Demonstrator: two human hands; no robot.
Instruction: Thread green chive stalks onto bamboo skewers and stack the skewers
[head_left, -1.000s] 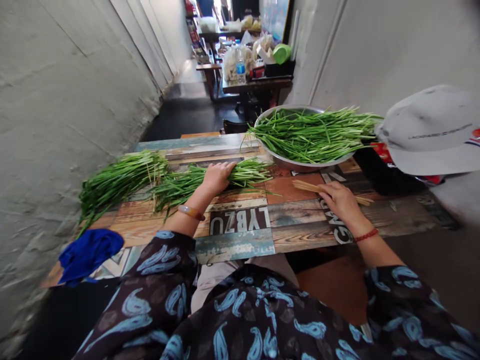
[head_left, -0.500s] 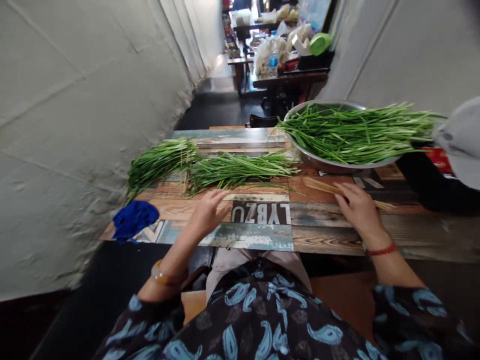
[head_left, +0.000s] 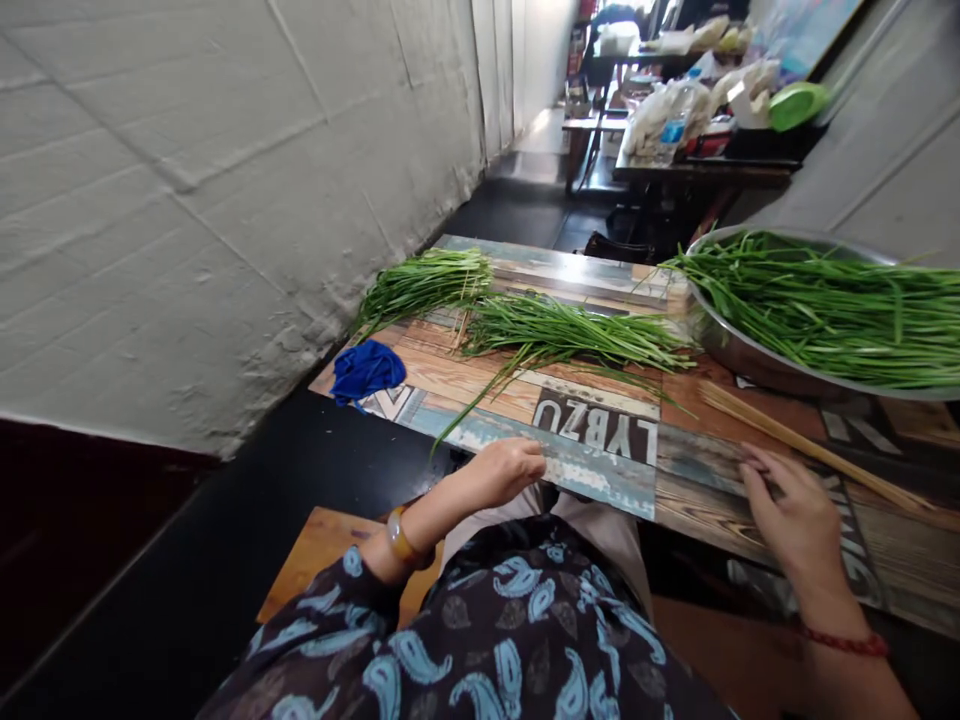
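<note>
Apparently between grips | left hand [head_left: 506, 471] clenched, any contents hidden | right hand [head_left: 799, 510] loose beside sticks [head_left: 814, 449] | lifting those would need closing

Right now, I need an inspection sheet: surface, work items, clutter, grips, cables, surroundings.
Surface: wood-look table, printed lettering.
Work items: left greens pile and middle greens pile lying on it; steel bowl heaped with more greens; thin sticks loose on the table.
Clutter: blue cloth at the left end.
Grips: left grip curled at the near edge, contents hidden; right grip loosely bent, near the sticks.
Cables: nothing seen.
Surroundings: wall at left; bottle on a second table beyond.
</note>
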